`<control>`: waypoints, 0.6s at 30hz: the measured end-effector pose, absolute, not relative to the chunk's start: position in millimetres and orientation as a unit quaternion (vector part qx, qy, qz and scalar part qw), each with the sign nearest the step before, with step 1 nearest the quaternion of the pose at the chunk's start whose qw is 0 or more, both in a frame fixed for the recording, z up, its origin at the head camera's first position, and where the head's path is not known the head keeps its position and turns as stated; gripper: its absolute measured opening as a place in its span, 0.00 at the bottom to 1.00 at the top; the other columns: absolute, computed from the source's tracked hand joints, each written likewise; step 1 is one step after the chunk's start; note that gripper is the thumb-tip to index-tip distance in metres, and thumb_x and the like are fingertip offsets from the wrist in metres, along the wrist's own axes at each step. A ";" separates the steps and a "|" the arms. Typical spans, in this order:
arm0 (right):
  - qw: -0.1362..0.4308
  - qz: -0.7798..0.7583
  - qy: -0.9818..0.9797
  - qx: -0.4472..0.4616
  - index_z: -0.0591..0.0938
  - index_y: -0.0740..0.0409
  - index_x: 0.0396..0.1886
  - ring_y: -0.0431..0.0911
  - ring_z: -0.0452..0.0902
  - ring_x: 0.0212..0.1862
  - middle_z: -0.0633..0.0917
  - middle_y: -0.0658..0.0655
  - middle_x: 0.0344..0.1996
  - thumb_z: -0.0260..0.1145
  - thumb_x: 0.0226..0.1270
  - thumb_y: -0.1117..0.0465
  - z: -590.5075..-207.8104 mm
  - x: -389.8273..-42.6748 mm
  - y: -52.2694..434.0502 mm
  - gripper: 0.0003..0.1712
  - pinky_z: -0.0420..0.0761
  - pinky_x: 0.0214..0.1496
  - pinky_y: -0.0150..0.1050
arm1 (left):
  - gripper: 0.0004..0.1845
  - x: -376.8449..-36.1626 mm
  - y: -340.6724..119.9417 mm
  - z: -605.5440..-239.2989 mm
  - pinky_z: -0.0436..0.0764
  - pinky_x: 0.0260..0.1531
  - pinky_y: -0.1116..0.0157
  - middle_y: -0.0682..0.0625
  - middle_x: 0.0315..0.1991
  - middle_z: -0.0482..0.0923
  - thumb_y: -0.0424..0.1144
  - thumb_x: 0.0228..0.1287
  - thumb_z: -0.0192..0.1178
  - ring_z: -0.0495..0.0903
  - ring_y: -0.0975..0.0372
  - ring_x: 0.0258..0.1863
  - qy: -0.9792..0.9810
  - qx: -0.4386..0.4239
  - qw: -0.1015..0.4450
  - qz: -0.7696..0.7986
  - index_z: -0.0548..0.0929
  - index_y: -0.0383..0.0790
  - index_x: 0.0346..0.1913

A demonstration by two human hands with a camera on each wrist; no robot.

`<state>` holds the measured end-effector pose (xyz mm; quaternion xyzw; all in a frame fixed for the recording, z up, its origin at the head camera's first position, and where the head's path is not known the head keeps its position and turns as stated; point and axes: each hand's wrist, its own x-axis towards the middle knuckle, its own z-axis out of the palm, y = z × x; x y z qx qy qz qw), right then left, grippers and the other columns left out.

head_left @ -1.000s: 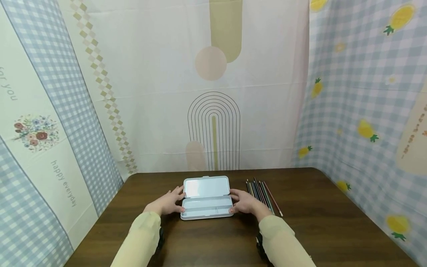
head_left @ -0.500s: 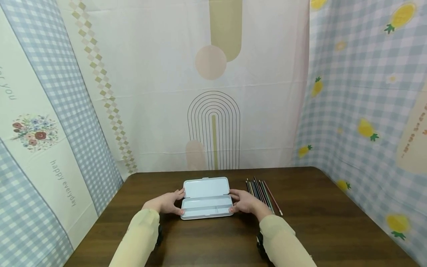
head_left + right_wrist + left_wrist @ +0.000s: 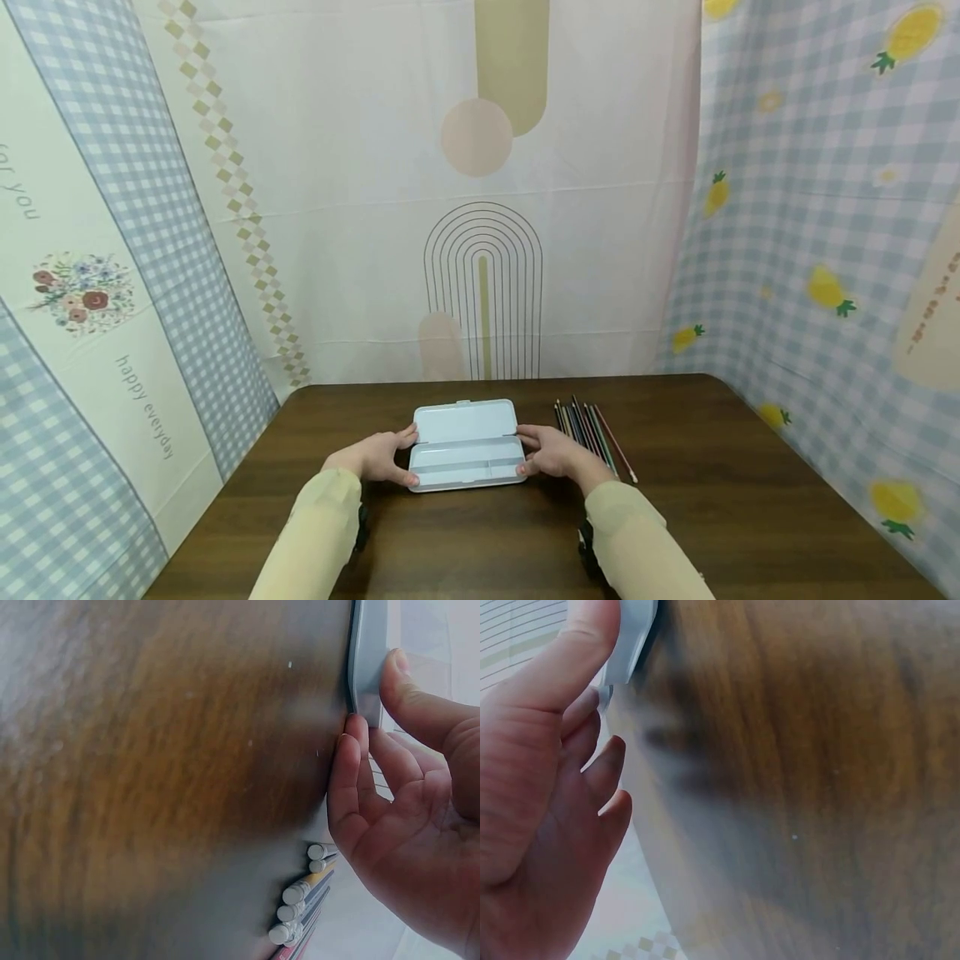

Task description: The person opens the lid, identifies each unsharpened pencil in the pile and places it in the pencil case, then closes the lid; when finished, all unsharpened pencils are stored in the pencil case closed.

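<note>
Open pale-blue case [image 3: 467, 477] on a dark wood-grained table [image 3: 480, 550], lying near the middle of the table's far edge. The case is smooth, long and round-cornered; its lid [image 3: 465, 422] is folded back toward that edge and bears a small tab. Inside the base, a long compartment runs beside the hinge, with a narrower front strip split by a short divider into a longer left and a shorter right section. The left hand [image 3: 372, 458] and right hand [image 3: 555, 454] grasp opposite ends between thumb and fingers. Colored pencils [image 3: 587, 433] lie beside the right hand, toward the table's right edge.
</note>
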<state>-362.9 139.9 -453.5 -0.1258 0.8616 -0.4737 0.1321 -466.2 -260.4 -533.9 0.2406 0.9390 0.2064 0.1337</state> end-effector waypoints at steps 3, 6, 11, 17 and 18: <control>0.131 -0.468 0.863 -0.135 0.67 0.71 0.80 0.61 0.82 0.65 0.74 0.70 0.75 0.79 0.63 0.73 -452.5 -361.7 140.8 0.47 0.79 0.68 0.54 | 0.65 -446.2 -253.1 -520.6 0.59 0.77 0.39 0.52 0.86 0.55 0.73 0.48 0.77 0.58 0.43 0.82 0.945 0.245 0.113 0.184 0.61 0.48 0.86; 0.130 -0.453 0.868 -0.156 0.68 0.71 0.79 0.60 0.83 0.63 0.74 0.71 0.74 0.79 0.63 0.72 -450.3 -360.5 143.0 0.46 0.80 0.68 0.55 | 0.61 -430.0 -245.3 -508.0 0.61 0.77 0.41 0.50 0.86 0.55 0.69 0.53 0.77 0.59 0.43 0.81 0.950 0.240 0.104 0.169 0.62 0.48 0.85; 0.126 -0.442 0.870 -0.178 0.71 0.69 0.78 0.62 0.79 0.67 0.75 0.71 0.73 0.78 0.66 0.68 -444.9 -360.9 151.5 0.42 0.84 0.61 0.57 | 0.58 -407.3 -231.2 -482.9 0.63 0.76 0.40 0.44 0.85 0.57 0.66 0.55 0.77 0.62 0.40 0.80 0.954 0.228 0.105 0.165 0.65 0.42 0.84; 0.082 -0.440 0.878 -0.172 0.76 0.67 0.74 0.60 0.83 0.61 0.84 0.69 0.62 0.75 0.72 0.64 -433.4 -364.6 175.8 0.33 0.86 0.56 0.56 | 0.53 -361.3 -203.8 -430.6 0.62 0.77 0.41 0.40 0.83 0.60 0.50 0.57 0.82 0.62 0.40 0.79 0.960 0.184 0.115 0.176 0.68 0.34 0.81; 0.070 -0.431 0.883 -0.173 0.77 0.67 0.73 0.60 0.84 0.59 0.85 0.69 0.60 0.74 0.73 0.64 -431.2 -365.1 181.2 0.32 0.86 0.56 0.57 | 0.52 -358.4 -201.9 -427.5 0.63 0.77 0.42 0.40 0.83 0.60 0.49 0.57 0.82 0.63 0.40 0.79 0.961 0.182 0.115 0.174 0.69 0.33 0.80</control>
